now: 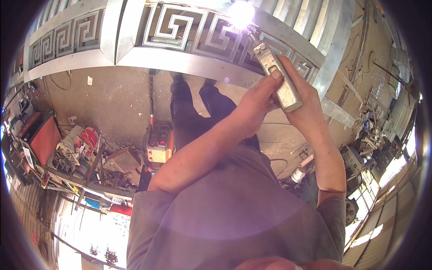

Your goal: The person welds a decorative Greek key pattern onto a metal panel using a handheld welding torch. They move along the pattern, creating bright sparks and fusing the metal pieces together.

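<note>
Both my hands are closed around a handheld welding torch [284, 92], a worn, pale, box-shaped body with a narrow nozzle. My left hand [257, 102] grips it from the left, its thumb lying on the upper face. Around the far right side wraps my right hand [303, 87], its fingers partly hidden by the torch. A blinding white flash [242, 15] with sparks burns at the nozzle's tip, hiding the exact spot of contact. It lies against a silvery metal gate panel [173, 58] with square spiral inserts [174, 28] in its frame.
An orange-and-black machine [158, 146] stands on the floor left of my legs. Farther left are a red box [42, 138], a red-and-white round object [89, 138] and heaped scrap. More clutter lies at the right, beside a white cylinder [299, 173]. Cables cross the floor.
</note>
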A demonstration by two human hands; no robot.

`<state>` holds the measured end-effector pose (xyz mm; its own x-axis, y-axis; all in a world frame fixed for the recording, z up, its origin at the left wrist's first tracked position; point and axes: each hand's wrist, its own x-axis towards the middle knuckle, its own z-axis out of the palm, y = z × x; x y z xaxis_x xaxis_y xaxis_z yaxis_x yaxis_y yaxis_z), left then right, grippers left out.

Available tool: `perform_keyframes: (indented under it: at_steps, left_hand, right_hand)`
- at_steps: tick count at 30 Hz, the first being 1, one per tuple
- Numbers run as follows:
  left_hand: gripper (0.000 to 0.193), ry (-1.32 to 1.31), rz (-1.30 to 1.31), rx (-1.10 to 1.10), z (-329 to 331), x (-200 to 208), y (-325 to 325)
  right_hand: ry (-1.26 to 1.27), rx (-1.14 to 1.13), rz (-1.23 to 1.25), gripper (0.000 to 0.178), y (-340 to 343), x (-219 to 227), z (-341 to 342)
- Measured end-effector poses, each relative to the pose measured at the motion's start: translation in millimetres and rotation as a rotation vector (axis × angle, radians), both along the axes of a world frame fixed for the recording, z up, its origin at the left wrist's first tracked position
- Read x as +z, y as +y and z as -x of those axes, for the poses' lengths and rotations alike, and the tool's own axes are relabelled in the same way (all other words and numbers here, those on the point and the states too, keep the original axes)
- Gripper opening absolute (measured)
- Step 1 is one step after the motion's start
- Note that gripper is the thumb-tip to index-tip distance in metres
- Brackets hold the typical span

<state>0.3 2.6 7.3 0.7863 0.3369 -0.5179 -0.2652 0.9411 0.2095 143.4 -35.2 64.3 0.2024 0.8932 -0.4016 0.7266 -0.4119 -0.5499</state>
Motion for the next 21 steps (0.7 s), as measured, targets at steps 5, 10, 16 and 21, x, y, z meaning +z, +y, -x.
perform_keyframes:
  at_steps: [5, 10, 16, 21]
  left_hand:
    - [0.072, 0.012, 0.012, 0.004, -1.5, -1.2, -1.5]
    - [0.072, 0.008, 0.003, 0.002, -2.0, -2.0, -4.1]
    - [0.083, -0.059, 0.022, -0.043, 0.3, 0.4, -18.5]
    - [0.092, -0.052, -0.005, -0.091, -0.1, 8.4, -29.0]
  right_hand:
    - [0.004, 0.007, -0.001, 0.075, -0.5, -1.4, -0.9]
    - [-0.001, 0.005, 0.014, 0.075, -1.9, 0.1, -0.9]
    - [0.122, -0.114, 0.102, 0.069, -19.8, 15.5, -0.9]
    - [0.12, -0.104, -0.003, 0.074, -41.2, 15.7, -2.6]
